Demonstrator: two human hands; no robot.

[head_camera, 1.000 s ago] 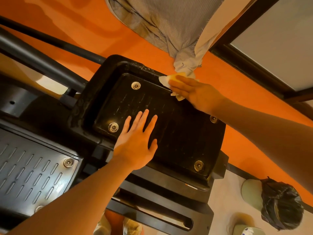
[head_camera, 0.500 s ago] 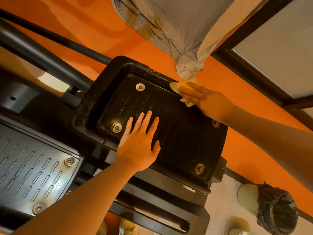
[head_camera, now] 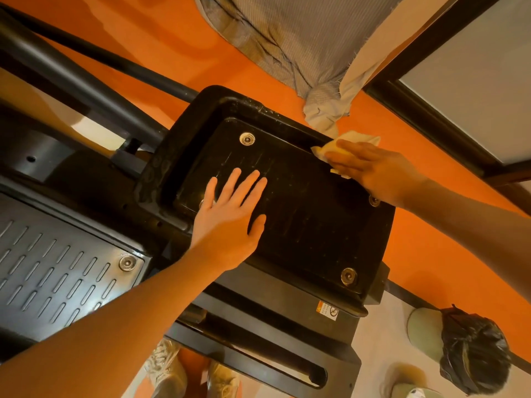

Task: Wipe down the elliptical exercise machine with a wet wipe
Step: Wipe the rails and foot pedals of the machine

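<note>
Black foot pedal (head_camera: 301, 225) | L hand (head_camera: 227, 222) flat, fingers apart, steadies it | R hand (head_camera: 379, 170) fingers together, press wet wipe (head_camera: 353, 140) at rim

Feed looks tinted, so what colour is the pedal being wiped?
Black, with silver bolts; the pedal shows in the head view.
</note>
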